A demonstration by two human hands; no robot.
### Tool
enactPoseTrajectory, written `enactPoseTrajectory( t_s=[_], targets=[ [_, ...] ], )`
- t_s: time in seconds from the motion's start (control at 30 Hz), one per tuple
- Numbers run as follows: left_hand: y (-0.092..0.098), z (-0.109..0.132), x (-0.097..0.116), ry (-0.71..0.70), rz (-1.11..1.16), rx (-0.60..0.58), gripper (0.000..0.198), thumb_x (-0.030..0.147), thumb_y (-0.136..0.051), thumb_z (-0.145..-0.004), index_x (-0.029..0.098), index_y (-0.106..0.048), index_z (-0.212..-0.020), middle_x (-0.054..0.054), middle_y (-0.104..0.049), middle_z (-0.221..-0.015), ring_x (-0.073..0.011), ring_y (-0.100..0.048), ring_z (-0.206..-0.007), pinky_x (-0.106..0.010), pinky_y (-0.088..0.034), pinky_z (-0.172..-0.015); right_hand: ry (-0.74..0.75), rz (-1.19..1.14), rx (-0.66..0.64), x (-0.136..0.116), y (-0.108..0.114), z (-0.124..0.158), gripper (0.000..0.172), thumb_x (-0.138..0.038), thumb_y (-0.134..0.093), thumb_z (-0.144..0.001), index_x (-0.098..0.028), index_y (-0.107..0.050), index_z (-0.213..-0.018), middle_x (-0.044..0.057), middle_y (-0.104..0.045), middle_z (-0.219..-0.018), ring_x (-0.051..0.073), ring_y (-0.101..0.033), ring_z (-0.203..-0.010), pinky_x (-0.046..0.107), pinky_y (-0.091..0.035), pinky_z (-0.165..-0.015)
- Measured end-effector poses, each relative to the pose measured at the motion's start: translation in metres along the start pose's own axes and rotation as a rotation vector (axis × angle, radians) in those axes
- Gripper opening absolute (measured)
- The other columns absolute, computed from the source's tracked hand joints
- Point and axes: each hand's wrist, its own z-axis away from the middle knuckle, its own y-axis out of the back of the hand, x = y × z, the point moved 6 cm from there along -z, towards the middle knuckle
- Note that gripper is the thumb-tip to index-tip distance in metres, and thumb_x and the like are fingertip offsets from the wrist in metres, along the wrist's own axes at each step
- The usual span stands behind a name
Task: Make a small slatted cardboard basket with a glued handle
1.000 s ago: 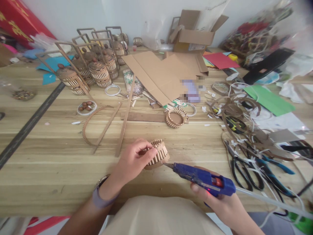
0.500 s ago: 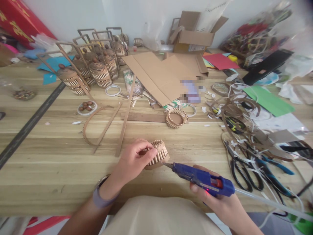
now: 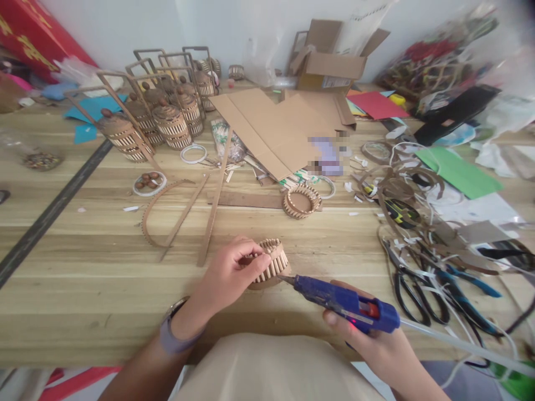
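My left hand [image 3: 234,273] grips a small round basket of wooden sticks [image 3: 276,262] by its side, thumb on the outer wall and fingers partly hidden behind. The basket stands on a brown cardboard base [image 3: 265,284] that juts out at the bottom. In my right hand [image 3: 368,340] is a blue hot glue gun [image 3: 343,303], its red light showing and its nozzle at the lower right edge of the basket, by the base. A second stick ring with a cardboard bottom [image 3: 301,201] sits farther back. Brown strips [image 3: 215,206] lie to the left.
Several lidded stick lanterns with handles [image 3: 171,122] stand at the back left. Flat cardboard [image 3: 267,128] and an open carton [image 3: 330,64] are at the back. Scissors [image 3: 418,295], blue-handled pliers [image 3: 472,284] and coiled strips lie right, near the glue gun's white cord.
The glue gun's tip has shifted very slightly along the basket's lower edge. My left hand keeps its grip on the basket with barely any movement.
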Motion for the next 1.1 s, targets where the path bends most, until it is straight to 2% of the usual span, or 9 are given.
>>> enactPoseTrajectory(
  t_s=[0.2, 0.37, 0.7, 1.1],
  targets=[
    [-0.0011, 0.0009, -0.0005, -0.021, -0.001, 0.002, 0.029, 0.04, -0.055, -0.089, 0.018, -0.065, -0.071, -0.002, -0.058, -0.077, -0.015, -0.053, -0.074, -0.022, -0.044, -0.062, -0.001, -0.001, -0.017, 0.0013, -0.0004, 0.0014, 0.027, -0.049, -0.069, -0.078, -0.026, -0.062, -0.066, -0.002, -0.061, -0.054, 0.016, -0.057, -0.049, 0.025, -0.052, -0.046],
    [-0.0016, 0.0016, -0.0008, -0.027, 0.004, -0.005, 0.03, 0.04, -0.055, -0.09, 0.018, -0.064, -0.071, -0.002, -0.059, -0.079, -0.0146, -0.053, -0.075, -0.023, -0.043, -0.064, -0.051, -0.003, -0.039, 0.0028, -0.0012, 0.0032, 0.025, -0.049, -0.067, -0.079, -0.027, -0.064, -0.069, 0.0, -0.067, -0.062, 0.02, -0.065, -0.059, 0.025, -0.052, -0.049],
    [-0.001, 0.0019, -0.0015, -0.007, 0.027, -0.012, 0.03, 0.04, -0.056, -0.089, 0.018, -0.062, -0.07, -0.001, -0.055, -0.077, -0.0148, -0.051, -0.075, -0.024, -0.04, -0.064, -0.014, 0.001, -0.015, -0.0013, 0.0004, 0.0024, 0.027, -0.048, -0.068, -0.078, -0.026, -0.06, -0.065, -0.001, -0.061, -0.055, 0.016, -0.056, -0.049, 0.025, -0.05, -0.046],
    [0.0008, 0.0017, -0.0041, 0.03, 0.023, -0.013, 0.031, 0.042, -0.054, -0.088, 0.018, -0.06, -0.07, -0.001, -0.054, -0.077, -0.0145, -0.049, -0.074, -0.025, -0.037, -0.065, 0.002, 0.041, 0.04, -0.0065, 0.0009, 0.0018, 0.03, -0.046, -0.067, -0.078, -0.026, -0.055, -0.06, -0.001, -0.058, -0.054, 0.016, -0.055, -0.048, 0.025, -0.05, -0.046]
  ],
)
